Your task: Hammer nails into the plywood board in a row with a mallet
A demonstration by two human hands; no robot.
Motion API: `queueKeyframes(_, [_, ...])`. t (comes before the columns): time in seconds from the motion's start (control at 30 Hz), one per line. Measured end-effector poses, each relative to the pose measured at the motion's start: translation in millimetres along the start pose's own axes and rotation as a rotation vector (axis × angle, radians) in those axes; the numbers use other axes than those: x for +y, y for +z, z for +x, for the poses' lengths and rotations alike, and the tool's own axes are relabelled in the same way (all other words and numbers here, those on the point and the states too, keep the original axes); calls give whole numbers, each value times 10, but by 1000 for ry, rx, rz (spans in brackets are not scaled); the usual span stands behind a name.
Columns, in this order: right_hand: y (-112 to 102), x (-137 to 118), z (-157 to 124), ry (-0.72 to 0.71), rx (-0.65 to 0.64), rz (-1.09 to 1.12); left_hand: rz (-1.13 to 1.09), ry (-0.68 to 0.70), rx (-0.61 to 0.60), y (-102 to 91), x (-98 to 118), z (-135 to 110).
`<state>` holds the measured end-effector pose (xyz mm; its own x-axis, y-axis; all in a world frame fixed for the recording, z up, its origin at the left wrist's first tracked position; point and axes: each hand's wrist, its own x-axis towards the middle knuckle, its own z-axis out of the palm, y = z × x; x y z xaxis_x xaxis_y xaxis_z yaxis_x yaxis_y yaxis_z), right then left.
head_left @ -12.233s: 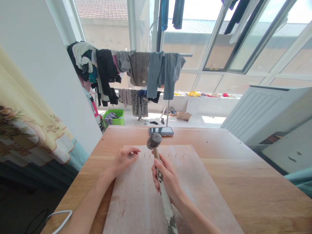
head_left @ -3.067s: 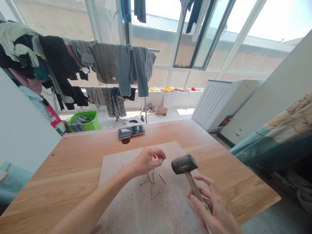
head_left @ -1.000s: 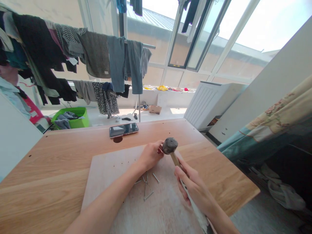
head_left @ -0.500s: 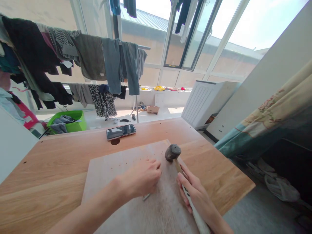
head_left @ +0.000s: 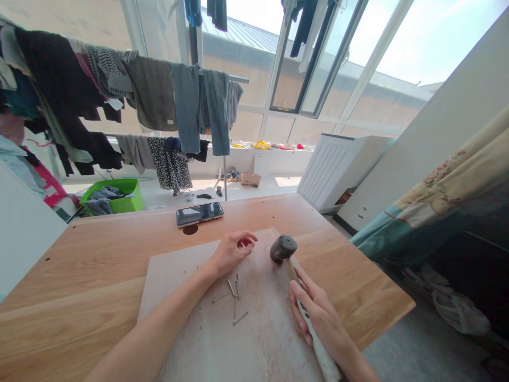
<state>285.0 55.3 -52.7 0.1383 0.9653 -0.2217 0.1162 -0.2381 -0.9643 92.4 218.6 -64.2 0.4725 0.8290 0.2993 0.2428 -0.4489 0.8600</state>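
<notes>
My right hand is wrapped round the pale handle of a mallet, whose dark, stubby head hovers over or rests on the far right part of a whitish board. Towards the board's far edge is my left hand, its fingers curled and pinched; anything between them is too small to make out. Just right of its fingertips a thin nail seems to stand in the board. Several loose nails lie mid-board, nearer me than the left hand. Small dark dots run along the board's far side.
Beneath the board is a wooden table. A phone lies by a round hole at its far edge. Beyond stand a green basket of clothes, a drying rack with hanging clothes and a white cabinet. A curtain hangs at right.
My left hand has moved away from me, from over the loose nails towards the board's far edge, uncovering them. My right hand and the mallet have hardly moved.
</notes>
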Motion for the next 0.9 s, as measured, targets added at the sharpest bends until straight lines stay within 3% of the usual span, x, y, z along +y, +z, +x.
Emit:
queueKeyframes(0.1, [-5, 3, -8, 41, -15, 50, 29, 6, -23, 35, -32, -51])
queueKeyframes(0.33, [-11, -35, -27, 18, -29, 42, 91, 63, 32, 40, -15, -73])
queueKeyframes(0.6, [-20, -46, -15, -20, -31, 65, 147, 70, 2, 28, 13, -108])
queueKeyframes(0.9, [180, -350, 2, -169, -76, 62, 110, 11, -3, 31, 23, -96])
